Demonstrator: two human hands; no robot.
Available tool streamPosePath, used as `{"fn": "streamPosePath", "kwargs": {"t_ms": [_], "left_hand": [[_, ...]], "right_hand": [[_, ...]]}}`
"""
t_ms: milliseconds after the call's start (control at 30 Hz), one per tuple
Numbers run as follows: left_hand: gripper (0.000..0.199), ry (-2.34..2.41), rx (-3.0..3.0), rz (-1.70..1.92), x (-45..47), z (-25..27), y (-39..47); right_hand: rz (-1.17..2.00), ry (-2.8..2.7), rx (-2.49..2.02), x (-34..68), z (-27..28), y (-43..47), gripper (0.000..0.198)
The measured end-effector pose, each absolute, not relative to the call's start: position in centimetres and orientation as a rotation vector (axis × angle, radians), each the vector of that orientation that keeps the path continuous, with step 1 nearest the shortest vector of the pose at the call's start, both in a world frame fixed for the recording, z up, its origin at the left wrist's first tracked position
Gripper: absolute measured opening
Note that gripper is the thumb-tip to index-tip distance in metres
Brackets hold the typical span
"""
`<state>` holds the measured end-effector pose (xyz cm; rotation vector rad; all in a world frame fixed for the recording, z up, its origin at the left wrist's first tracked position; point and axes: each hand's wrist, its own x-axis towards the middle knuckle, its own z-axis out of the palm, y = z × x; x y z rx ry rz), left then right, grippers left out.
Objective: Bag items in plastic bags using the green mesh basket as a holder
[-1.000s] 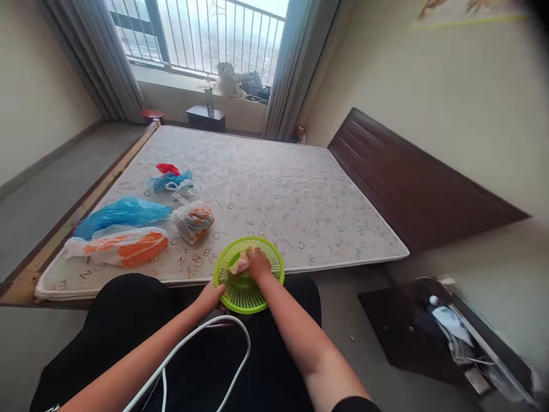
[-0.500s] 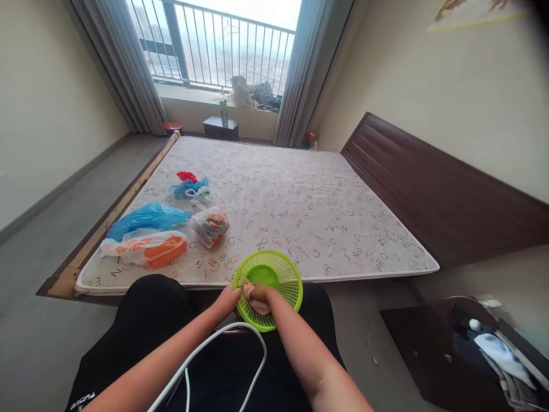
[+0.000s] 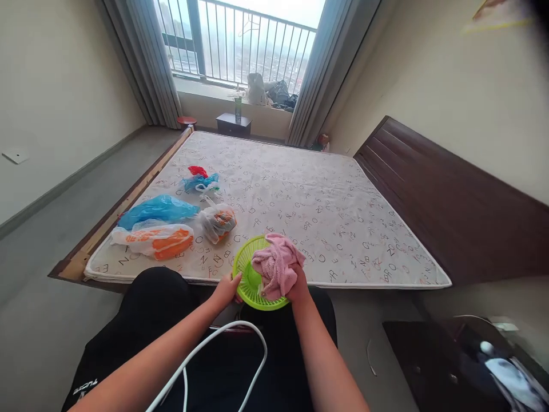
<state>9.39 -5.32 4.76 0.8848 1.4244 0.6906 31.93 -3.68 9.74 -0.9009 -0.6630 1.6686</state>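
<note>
Over my lap, at the mattress's near edge, is a round lime-green plastic basket point(image 3: 245, 262) with slotted sides. My left hand point(image 3: 228, 289) grips its left rim, the thumb on top and the other fingers partly hidden below. A crumpled pink cloth point(image 3: 277, 266) is bunched in my right hand point(image 3: 298, 283), over the basket's right side. Part of the cloth hides the basket's inside, and the right fingertips are tucked behind its folds.
Left on the mattress point(image 3: 338, 229) lie a blue plastic bag point(image 3: 158, 210), an orange-and-white bag point(image 3: 158, 240) and a knotted bag point(image 3: 218, 222). A white cable point(image 3: 223, 329) loops before me. A dark headboard point(image 3: 446, 200) stands right, a dark nightstand point(image 3: 412, 355) lower right.
My right hand has come up and right out of the basket, with the pink cloth now in it. My left hand still has the rim. The view has shifted slightly.
</note>
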Motion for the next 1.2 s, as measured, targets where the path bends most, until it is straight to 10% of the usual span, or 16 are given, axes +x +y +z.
{"fn": "streamPosePath", "kwargs": {"t_ms": [200, 633, 867, 1200], "left_hand": [[0.039, 1.431, 0.832, 0.648, 9.5, 3.9, -2.8], [0.110, 1.091, 0.955, 1.021, 6.4, 11.0, -5.5], [0.072, 1.057, 0.703, 1.148, 1.9, 12.0, -4.4], [0.063, 1.638, 1.433, 0.748, 0.3, 4.4, 4.4]], "right_hand": [[1.609, -0.535, -0.805, 33.8, 11.7, -3.7, 0.062], [1.425, -1.038, -1.180, 23.4, 13.5, -3.5, 0.063], [1.173, -1.886, -1.137, 18.2, 13.9, -5.0, 0.074], [1.282, -1.814, -1.338, 25.3, 6.6, -10.2, 0.035]]}}
